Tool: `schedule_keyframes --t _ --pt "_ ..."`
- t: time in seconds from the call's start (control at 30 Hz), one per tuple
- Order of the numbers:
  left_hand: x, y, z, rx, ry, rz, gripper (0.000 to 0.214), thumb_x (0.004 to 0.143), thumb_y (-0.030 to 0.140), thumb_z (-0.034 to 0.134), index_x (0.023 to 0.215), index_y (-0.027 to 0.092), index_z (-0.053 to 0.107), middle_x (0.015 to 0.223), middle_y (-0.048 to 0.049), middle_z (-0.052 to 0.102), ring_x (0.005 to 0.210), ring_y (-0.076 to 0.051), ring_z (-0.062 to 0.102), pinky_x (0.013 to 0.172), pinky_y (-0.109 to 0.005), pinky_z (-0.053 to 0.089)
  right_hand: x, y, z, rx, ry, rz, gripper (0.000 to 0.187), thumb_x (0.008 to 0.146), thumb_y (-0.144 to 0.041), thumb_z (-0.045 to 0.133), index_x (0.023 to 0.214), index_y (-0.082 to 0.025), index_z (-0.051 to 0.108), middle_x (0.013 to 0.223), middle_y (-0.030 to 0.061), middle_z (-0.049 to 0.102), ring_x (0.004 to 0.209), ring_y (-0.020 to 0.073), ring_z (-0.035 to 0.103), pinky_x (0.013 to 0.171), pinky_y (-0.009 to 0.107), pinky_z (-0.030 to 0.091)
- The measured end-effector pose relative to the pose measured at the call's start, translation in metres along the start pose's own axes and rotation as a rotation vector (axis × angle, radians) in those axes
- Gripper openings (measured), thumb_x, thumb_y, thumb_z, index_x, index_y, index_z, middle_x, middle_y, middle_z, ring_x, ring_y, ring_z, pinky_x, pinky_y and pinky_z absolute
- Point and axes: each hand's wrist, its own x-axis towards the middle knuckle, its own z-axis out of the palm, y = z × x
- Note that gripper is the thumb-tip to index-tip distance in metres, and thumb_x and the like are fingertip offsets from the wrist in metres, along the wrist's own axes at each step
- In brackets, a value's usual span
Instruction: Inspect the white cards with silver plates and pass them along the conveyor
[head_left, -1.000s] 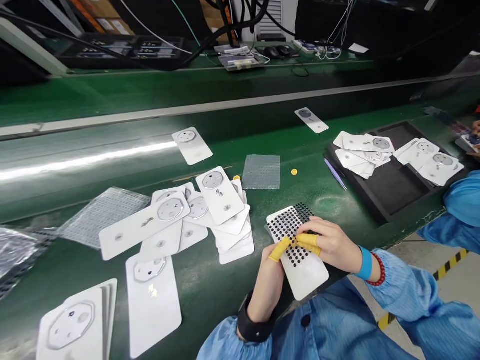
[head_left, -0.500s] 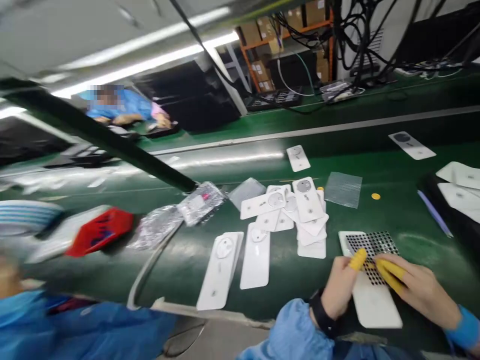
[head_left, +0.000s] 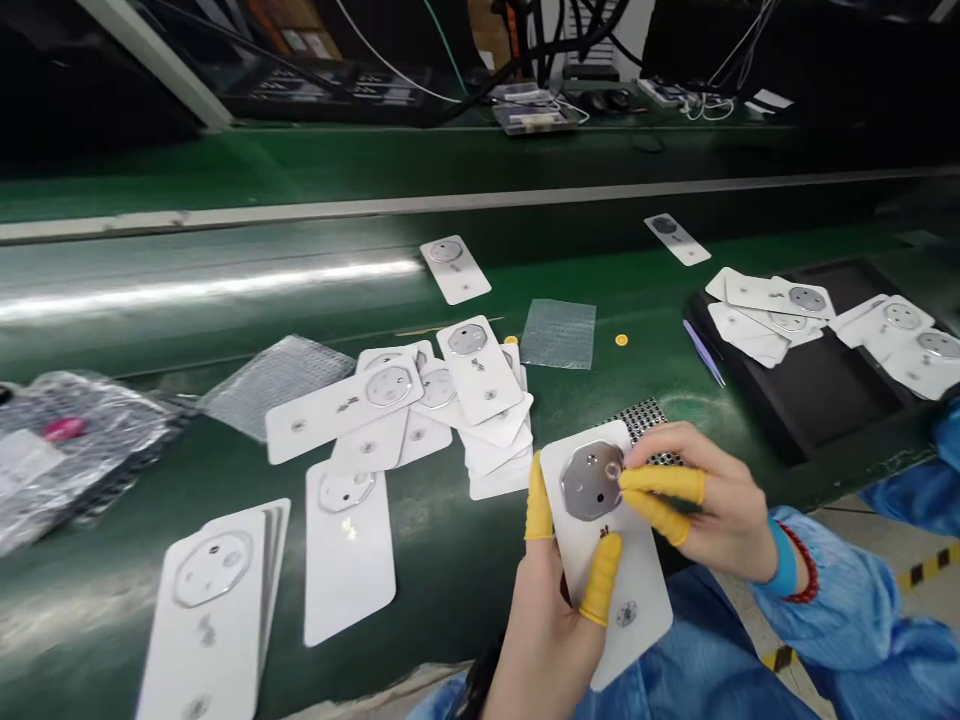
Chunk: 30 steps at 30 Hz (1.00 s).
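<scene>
**Looks thin and slick, so hold it by the edges**

Got a white card [head_left: 626, 610] up off the bench, held in front of me at a slight tilt. My left hand [head_left: 544, 640] is closed around its lower part, with one yellow finger cot [head_left: 538, 500] behind the left edge and another [head_left: 600, 578] across the front. So that hand's definitely gripping. My right hand [head_left: 720, 500] has two cotted fingertips [head_left: 660, 485] up against the silver disc [head_left: 592, 480] near a small ring on it, but I can't tell if they're pinching something or just touching.

The card looks light and fairly stiff, though I'd guess it could bend or crease. The disc looks smooth and easy to smudge, so the blank lower end seems the safest place to hold.

A dotted black sheet [head_left: 641, 425] pokes out just behind the card. More cards sit in a messy pile [head_left: 487, 440] on the green bench [head_left: 435, 570], and others lie in a black foam tray [head_left: 814, 400] off to the right.
</scene>
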Motion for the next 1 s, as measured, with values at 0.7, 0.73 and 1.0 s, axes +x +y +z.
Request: schedule_keyframes --t 0.7,0.73,1.0 --pt "-0.01 0.016 0.012 -0.084 -0.134 -0.044 0.059 0.075 0.035 0.072 0.132 0.026 0.058 0.117 -0.0096 0.072 0.098 -0.031 0.07 0.08 -0.035 0.057 -0.008 -0.019 0.002 -0.06 -0.051 0.068 0.024 0.088 -0.005 0.06 0.107 -0.018 0.067 0.099 0.0066 0.066 0.09 0.017 0.067 0.076 0.031 0.062" --pt "-0.01 0.018 0.013 -0.111 -0.147 -0.067 0.059 0.075 0.035 0.073 0.132 0.026 0.058 0.117 -0.0092 0.072 0.097 -0.03 0.07 0.076 -0.034 0.058 -0.008 -0.02 0.001 -0.058 -0.06 0.08 0.024 0.087 -0.005 0.06 0.106 -0.017 0.067 0.099 0.0068 0.066 0.09 0.0169 0.067 0.075 0.031 0.062" --pt "-0.014 0.008 0.008 -0.046 -0.148 -0.14 0.063 0.075 0.038 0.072 0.135 0.026 0.055 0.103 -0.0109 0.075 0.087 -0.031 0.071 0.069 -0.035 0.058 -0.002 -0.032 -0.004 -0.129 -0.134 0.184 0.017 0.089 -0.01 0.059 0.101 -0.02 0.066 0.095 0.0063 0.066 0.085 0.0169 0.068 0.07 0.029 0.062"
